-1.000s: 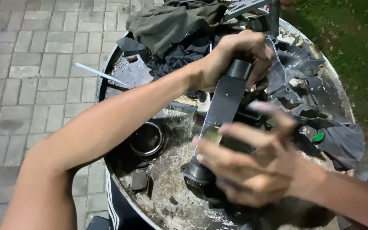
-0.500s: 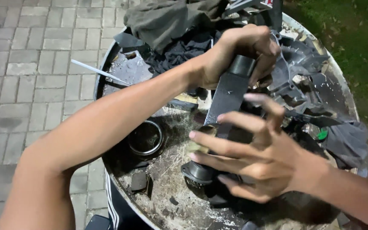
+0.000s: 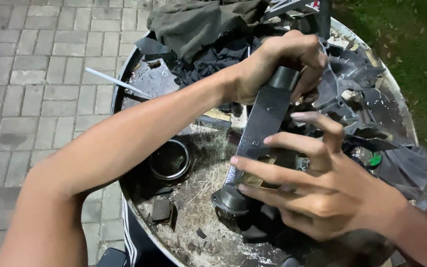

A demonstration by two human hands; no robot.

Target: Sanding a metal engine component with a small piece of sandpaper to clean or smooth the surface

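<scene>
Left hand [image 3: 277, 64] grip clamped on one wrench [image 3: 260, 128]; right hand [image 3: 317, 190] fingers apart.

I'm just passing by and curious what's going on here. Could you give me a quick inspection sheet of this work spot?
Surface: round metal tray, dirty with dust and dry grass bits.
Job's things: flat dark metal bar with a cylinder end resting on the tray.
Clutter: metal ring, dark cloths, black plastic parts, white stick.
Hands: left hand grips the bar's top; right hand has fingers spread on its lower part.
Cables: nothing seen.
Surroundings: paving stones, grass.
</scene>
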